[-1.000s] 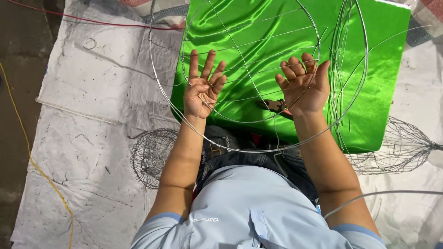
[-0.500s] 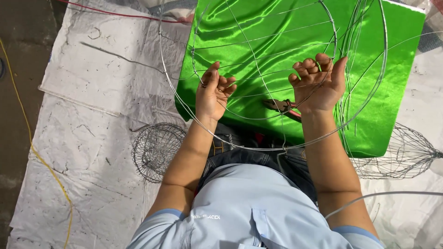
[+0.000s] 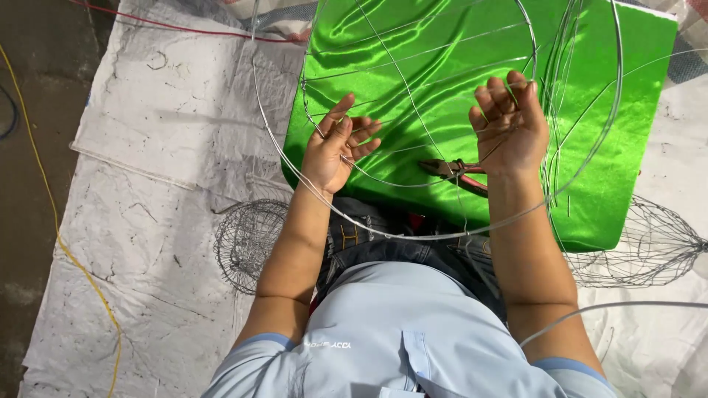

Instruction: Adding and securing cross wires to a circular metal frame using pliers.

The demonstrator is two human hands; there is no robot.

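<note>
I hold the wire frame over the green satin cloth, its big hoops lying roughly flat and its ribs running away from me toward the cloth's far edge. My left hand pinches a rib near the cloth's left edge, fingers partly curled. My right hand curls closed around thin wires above the cloth's middle. Pliers with red handles lie on the cloth between my hands, nose pointing left.
</note>
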